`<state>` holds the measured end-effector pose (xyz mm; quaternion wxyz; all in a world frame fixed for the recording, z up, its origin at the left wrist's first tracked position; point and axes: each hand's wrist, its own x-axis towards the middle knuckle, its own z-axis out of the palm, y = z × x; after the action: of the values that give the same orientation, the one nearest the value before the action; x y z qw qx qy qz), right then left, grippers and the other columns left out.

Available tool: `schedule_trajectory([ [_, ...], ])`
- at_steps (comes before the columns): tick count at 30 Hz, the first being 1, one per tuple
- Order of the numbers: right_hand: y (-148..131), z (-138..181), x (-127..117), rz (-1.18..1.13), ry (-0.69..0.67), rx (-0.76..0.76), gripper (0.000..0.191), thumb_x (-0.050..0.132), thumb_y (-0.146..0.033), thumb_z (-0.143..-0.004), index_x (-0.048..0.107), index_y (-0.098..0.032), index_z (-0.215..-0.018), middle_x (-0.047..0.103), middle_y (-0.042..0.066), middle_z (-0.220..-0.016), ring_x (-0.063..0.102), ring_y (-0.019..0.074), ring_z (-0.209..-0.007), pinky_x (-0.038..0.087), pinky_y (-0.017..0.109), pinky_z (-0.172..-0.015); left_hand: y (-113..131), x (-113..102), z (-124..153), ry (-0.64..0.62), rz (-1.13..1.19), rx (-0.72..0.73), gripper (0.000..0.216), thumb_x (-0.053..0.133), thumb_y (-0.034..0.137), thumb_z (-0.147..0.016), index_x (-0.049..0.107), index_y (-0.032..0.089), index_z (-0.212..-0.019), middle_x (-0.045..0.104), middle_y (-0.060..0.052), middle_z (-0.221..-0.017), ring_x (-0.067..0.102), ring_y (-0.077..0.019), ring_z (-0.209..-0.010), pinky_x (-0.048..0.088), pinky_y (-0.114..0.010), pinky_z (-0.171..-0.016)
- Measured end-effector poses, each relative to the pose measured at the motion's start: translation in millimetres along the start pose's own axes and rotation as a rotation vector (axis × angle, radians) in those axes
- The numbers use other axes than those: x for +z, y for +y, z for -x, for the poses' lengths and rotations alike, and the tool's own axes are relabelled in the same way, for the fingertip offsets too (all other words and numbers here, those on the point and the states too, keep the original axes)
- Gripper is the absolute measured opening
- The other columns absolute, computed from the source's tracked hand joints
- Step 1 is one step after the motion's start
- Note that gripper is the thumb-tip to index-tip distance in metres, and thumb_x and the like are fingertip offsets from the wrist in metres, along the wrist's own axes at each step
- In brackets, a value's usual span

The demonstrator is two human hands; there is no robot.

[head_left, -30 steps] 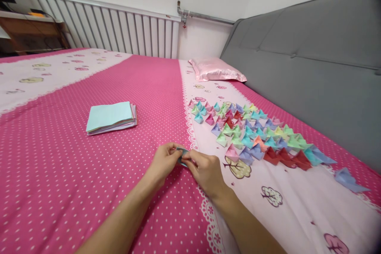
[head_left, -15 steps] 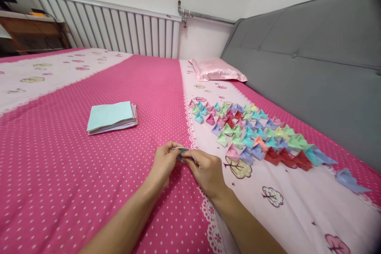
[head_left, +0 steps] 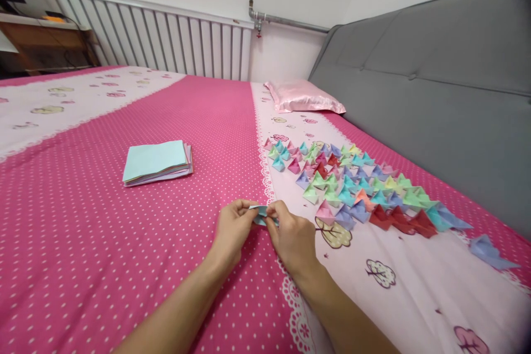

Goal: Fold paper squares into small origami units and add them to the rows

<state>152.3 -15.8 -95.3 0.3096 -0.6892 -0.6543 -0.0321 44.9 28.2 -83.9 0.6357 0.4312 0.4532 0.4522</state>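
Observation:
Between my two hands is a small folded piece of light blue paper (head_left: 260,214), held just above the pink dotted bedspread. My left hand (head_left: 235,227) pinches its left end with thumb and fingers. On the other end, the thumb and index finger of my right hand (head_left: 292,237) are closed. The fingers cover part of the folds, so the paper's full shape is hidden. Right of my hands, several rows of folded paper boats (head_left: 348,193) in blue, green, pink, red and yellow stand on the bedspread. A stack of coloured paper sheets (head_left: 156,159), light blue on top, lies to the left.
A pink satin pillow (head_left: 305,97) lies at the far end of the bed. Along the right runs a grey padded headboard (head_left: 435,61). Behind the bed are a white radiator (head_left: 166,33) and a metal pipe (head_left: 290,23). A wooden desk (head_left: 45,38) stands far left.
My hands have drawn slightly apart, the right one shifting a little to the right. More of the light blue paper shows between the fingers. The stack and boats have stayed in place.

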Motion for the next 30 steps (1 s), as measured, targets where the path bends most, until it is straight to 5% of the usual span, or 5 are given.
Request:
schedule_trajectory([
  [14,-1,-2,1,-0.252,0.028,-0.018,0.02,0.053,-0.02,-0.077,0.053,-0.022,-0.098,0.068,0.0,-0.083,0.062,0.0133,-0.058,0.043,0.023,-0.057,6,-3,-3,0.072,0.032,-0.053,0.008,0.062,0.016,-0.063,0.058,0.012,-0.068,0.063,-0.004,-0.062,0.059,-0.012,-0.057,0.046,-0.023,-0.058],
  [20,0,-5,-5,-0.359,0.075,-0.063,0.03,0.061,-0.024,-0.072,0.058,-0.022,-0.102,0.06,0.005,-0.11,0.054,0.0079,-0.05,0.048,0.026,-0.063,11,-14,-11,0.118,0.085,-0.167,0.005,0.061,0.017,-0.064,0.061,0.012,-0.066,0.064,-0.005,-0.063,0.06,-0.0127,-0.056,0.05,-0.022,-0.055],
  [26,7,-8,-1,-0.496,-0.015,-0.115,0.021,0.055,-0.015,-0.078,0.064,-0.024,-0.094,0.067,0.002,-0.089,0.062,0.0145,-0.081,0.048,0.027,-0.076,12,-19,-17,0.097,0.121,-0.248,0.01,0.055,0.02,-0.065,0.06,0.013,-0.069,0.066,-0.006,-0.067,0.062,-0.014,-0.058,0.05,-0.022,-0.055],
  [30,7,-6,0,-0.525,-0.021,-0.101,0.016,0.055,-0.017,-0.08,0.066,-0.024,-0.088,0.068,0.001,-0.084,0.063,0.0133,-0.075,0.048,0.025,-0.073,18,-18,-16,0.064,0.134,-0.302,0.017,0.048,0.029,-0.07,0.056,0.014,-0.071,0.064,-0.005,-0.068,0.06,-0.014,-0.055,0.05,-0.025,-0.054],
])
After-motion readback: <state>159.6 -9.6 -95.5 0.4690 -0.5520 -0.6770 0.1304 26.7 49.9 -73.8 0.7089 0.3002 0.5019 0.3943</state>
